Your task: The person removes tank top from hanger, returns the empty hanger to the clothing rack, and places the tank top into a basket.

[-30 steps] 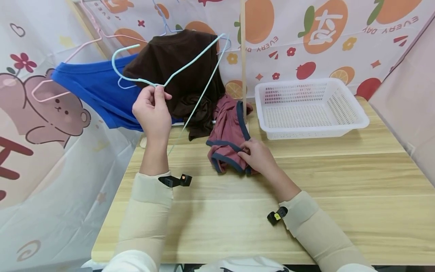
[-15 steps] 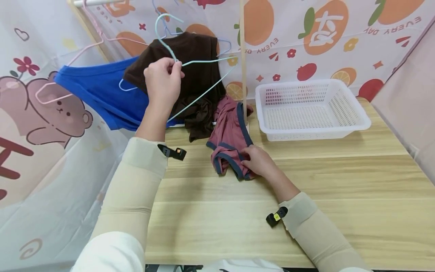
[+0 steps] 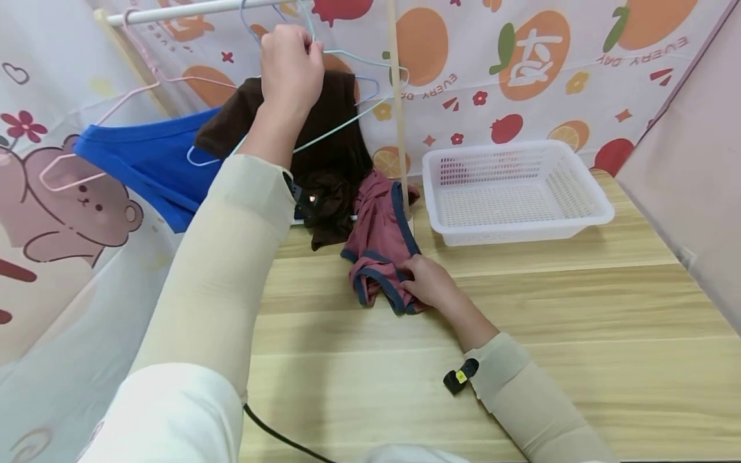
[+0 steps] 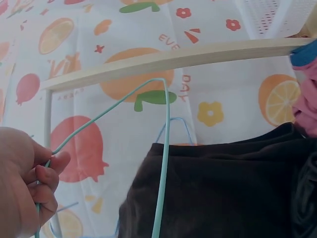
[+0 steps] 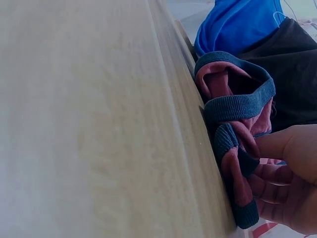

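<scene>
Up near the rack's rail, my left hand [image 3: 292, 67] pinches a mint-green clothes hanger [image 3: 341, 127] just below its hook. In the left wrist view the thumb and curled fingers grip the bare hanger wire [image 4: 165, 124]. On the table my right hand [image 3: 427, 281] pinches the edge of a crumpled pink garment with dark blue trim [image 3: 379, 225]. The right wrist view has thumb and fingers [image 5: 280, 171] around a fold by the ribbed trim. Behind the left hand hang a dark brown garment [image 3: 332, 116] and a blue top [image 3: 150, 154], the brown one partly hidden by that arm.
A white clothes rail [image 3: 191, 11] crosses the upper left, with a wooden upright [image 3: 399, 116] beside the pink garment. At the back right stands a white perforated basket [image 3: 515, 231]. A pink hanger [image 3: 124, 96] carries the blue top. The wooden table [image 3: 579, 334] extends to the right.
My left hand has risen toward the rail with the mint-green hanger, whose hook has turned upward. The right hand stays on the pink garment, whose lower folds shifted slightly. The head view tilted a little.
</scene>
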A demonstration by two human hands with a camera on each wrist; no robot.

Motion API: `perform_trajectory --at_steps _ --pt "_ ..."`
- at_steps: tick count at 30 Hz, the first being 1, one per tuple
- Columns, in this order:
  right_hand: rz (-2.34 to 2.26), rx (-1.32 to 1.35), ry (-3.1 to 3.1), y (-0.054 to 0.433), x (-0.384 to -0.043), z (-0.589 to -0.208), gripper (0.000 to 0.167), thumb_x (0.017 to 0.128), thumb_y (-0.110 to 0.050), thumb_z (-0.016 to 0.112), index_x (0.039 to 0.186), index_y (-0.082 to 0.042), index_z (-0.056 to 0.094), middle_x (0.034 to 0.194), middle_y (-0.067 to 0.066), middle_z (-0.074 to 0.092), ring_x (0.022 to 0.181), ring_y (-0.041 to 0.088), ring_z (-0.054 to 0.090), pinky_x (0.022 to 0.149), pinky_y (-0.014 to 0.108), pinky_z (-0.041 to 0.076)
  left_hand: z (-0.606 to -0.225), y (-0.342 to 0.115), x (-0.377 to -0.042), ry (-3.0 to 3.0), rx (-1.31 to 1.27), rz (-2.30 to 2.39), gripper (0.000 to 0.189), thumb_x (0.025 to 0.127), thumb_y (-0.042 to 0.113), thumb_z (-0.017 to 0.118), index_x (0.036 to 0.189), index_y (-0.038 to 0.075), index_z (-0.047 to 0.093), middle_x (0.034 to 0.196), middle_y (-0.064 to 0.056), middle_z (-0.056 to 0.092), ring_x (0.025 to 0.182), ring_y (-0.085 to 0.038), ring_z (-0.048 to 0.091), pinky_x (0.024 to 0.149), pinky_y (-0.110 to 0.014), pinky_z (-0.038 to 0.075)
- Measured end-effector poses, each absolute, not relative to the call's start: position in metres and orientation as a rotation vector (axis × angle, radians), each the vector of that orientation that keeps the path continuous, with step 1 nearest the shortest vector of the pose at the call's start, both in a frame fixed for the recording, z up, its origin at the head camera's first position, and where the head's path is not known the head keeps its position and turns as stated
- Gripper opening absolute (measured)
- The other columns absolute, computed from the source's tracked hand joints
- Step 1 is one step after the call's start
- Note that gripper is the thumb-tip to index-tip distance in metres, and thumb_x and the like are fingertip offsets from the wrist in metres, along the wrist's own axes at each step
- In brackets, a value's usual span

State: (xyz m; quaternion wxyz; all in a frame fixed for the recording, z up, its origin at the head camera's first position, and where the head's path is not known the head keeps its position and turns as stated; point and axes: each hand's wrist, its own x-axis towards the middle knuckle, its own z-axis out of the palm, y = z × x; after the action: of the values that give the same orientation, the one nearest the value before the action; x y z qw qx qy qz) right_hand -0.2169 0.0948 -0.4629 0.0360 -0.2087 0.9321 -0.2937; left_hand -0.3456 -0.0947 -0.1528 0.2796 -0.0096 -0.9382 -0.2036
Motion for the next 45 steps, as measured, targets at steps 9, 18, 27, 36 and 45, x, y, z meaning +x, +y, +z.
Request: perform_trajectory --at_steps 9,18,27,36,45 --pt "-0.879 -0.627 2.873 0.091 -0.214 -0.461 0.035 0.086 -0.014 0.075 0.12 -0.007 0.07 0.109 0.012 0.067 0.102 0.025 0.064 0.093 0.04 0.051 -0.152 -0.079 -0.366 -2.64 0.015 -0.508 0.043 0.103 0.037 0.042 0.105 0.009 0.073 0.115 -0.006 0.071 0.106 -0.019 0.062 0.082 -0.027 0.048" --pt "-0.874 -0.618 2.876 0.091 -0.214 -0.461 0.033 0.086 -0.015 0.076 0.118 -0.009 0.071 0.109 0.01 0.067 0.102 0.024 0.063 0.093 0.039 0.051 -0.171 -0.08 -0.37 -2.682 -0.028 -0.506 0.04 0.102 0.038 0.043 0.093 0.009 0.068 0.099 -0.003 0.071 0.097 -0.02 0.064 0.084 -0.031 0.049" --pt "-0.873 -0.612 2.888 0.095 -0.216 -0.46 0.034 0.086 -0.016 0.076 0.119 -0.008 0.071 0.109 0.01 0.067 0.101 0.024 0.063 0.093 0.039 0.051 -0.189 -0.079 -0.352 -2.601 -0.19 -0.442 0.038 0.103 0.035 0.042 0.127 0.014 0.062 0.132 -0.002 0.062 0.127 -0.021 0.053 0.111 -0.043 0.034" --pt "-0.879 -0.61 2.892 0.097 -0.216 -0.458 0.033 0.086 -0.015 0.075 0.117 -0.007 0.071 0.109 0.011 0.067 0.101 0.026 0.064 0.092 0.041 0.051 -0.286 -0.071 -0.312 -2.103 -0.612 -0.461 0.024 0.094 0.023 0.057 0.104 0.005 0.071 0.101 -0.012 0.069 0.093 -0.032 0.06 0.075 -0.047 0.046" --pt "-0.884 -0.594 2.858 0.091 -0.214 -0.459 0.033 0.086 -0.014 0.075 0.118 -0.006 0.071 0.107 0.011 0.067 0.098 0.024 0.063 0.09 0.04 0.051 -0.394 -0.084 -0.314 -3.09 -0.266 -0.594 0.105 0.08 0.072 0.063 0.158 0.024 0.013 0.158 -0.017 0.027 0.142 -0.04 0.032 0.105 -0.061 0.038"
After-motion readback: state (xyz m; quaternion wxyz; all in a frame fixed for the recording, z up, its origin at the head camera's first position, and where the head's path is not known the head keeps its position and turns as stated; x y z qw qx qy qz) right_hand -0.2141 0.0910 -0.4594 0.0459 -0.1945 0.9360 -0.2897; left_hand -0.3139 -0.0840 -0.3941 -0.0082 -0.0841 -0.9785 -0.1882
